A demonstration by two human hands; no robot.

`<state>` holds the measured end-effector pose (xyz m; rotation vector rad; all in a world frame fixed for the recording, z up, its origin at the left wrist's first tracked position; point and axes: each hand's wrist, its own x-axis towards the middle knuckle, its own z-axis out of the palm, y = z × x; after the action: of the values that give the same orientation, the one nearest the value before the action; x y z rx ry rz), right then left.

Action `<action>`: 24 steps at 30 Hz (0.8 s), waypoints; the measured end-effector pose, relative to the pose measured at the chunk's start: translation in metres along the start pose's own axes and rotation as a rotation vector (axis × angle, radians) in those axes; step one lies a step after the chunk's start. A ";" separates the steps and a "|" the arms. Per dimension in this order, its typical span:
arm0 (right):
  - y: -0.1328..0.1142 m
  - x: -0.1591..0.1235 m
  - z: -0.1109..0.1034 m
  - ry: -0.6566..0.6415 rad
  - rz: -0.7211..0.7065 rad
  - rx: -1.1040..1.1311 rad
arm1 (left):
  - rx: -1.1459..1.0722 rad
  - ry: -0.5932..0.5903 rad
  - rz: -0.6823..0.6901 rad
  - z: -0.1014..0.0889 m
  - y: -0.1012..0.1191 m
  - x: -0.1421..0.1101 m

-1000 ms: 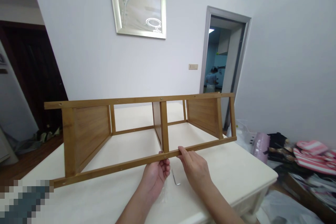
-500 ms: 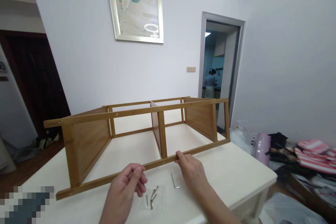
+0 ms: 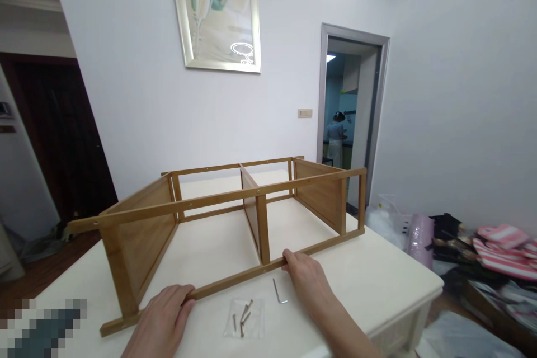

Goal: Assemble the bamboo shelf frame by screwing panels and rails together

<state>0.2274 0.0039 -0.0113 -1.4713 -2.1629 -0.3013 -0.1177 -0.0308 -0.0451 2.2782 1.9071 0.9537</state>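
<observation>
A: Location of the frame (image 3: pixel 263 229)?

B: On the counter (image 3: pixel 361 296), its lower rail (image 3: pixel 235 280) running along the near side.

A: State of the hands?

B: Left hand (image 3: pixel 161 318): fingers together over the lower rail, thumb on the near side; by appearance a grip. Right hand (image 3: pixel 307 275): pinching the same rail, just right of the middle post.

A: What is done?

B: Rails and posts meet at the visible joints; three panels (image 3: pixel 321 196) stand between the far and near sides. Body judged well advanced.

A: What is left?

B: Several loose screws (image 3: pixel 245 317) lie in or on a clear bag (image 3: pixel 259 329). Hex key (image 3: pixel 276 291) lies between bag and right hand, touched by neither hand. Inference: some fastening may remain.

A: Evidence from the upper rail (image 3: pixel 226 198)?

B: Small round marks only. Cannot tell whether filled or bare; tightness likewise unconfirmed.
</observation>
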 end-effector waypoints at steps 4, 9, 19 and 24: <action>0.000 0.000 -0.001 -0.044 0.007 -0.003 | -0.047 -0.086 -0.026 0.001 0.004 0.003; -0.001 0.002 0.001 -0.071 0.007 -0.024 | -0.110 -0.159 -0.029 -0.003 0.007 0.008; -0.001 0.005 0.014 -0.051 0.027 -0.086 | -0.140 -0.196 -0.054 0.001 0.009 0.018; -0.005 0.006 0.013 0.004 0.049 -0.088 | -0.119 -0.227 -0.037 0.007 0.015 0.032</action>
<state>0.2172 0.0124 -0.0191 -1.5677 -2.1318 -0.3869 -0.0992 -0.0032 -0.0307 2.1709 1.7448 0.7467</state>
